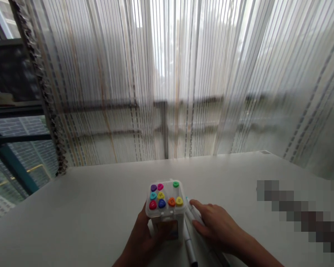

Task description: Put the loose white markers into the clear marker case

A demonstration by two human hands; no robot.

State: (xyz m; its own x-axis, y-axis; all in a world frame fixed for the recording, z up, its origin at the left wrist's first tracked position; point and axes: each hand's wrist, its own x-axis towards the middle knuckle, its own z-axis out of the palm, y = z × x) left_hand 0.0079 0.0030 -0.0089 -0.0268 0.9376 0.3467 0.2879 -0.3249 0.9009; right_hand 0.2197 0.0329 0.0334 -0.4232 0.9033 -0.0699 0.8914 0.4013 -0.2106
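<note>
Gripping the clear box (168,215) with the left hand (140,237): fingers round its left side, thumb across its front, partly over the label (174,235). Box stands on the white table (100,207). Right hand (215,220) sits just right of the box, thumb and index finger pinching a pale marker (195,213); its light-blue end pokes past the index fingertip, next to the box's right side. Can't tell if that end touches the wall.

Loose marker (188,243), white with a dark end, lies at the box's front right, between the hands. Something else long runs under the right hand, mostly hidden; can't say what.

Caps up in the box: purple (154,188), pink (160,187) and green (176,184) at the back; light blue (153,195) and yellow (160,195) mid; red (153,204), dark blue (161,203), orange (172,201) and a second yellow (179,201) along the front.

In the way: box's right wall and rim stand between the pinched marker and the inside.

Beyond the box: striped curtain (172,81) past the table's far edge. Far left of the box: window frame (13,174). Well right of it: pixelated patch (303,211), contents unreadable.
</note>
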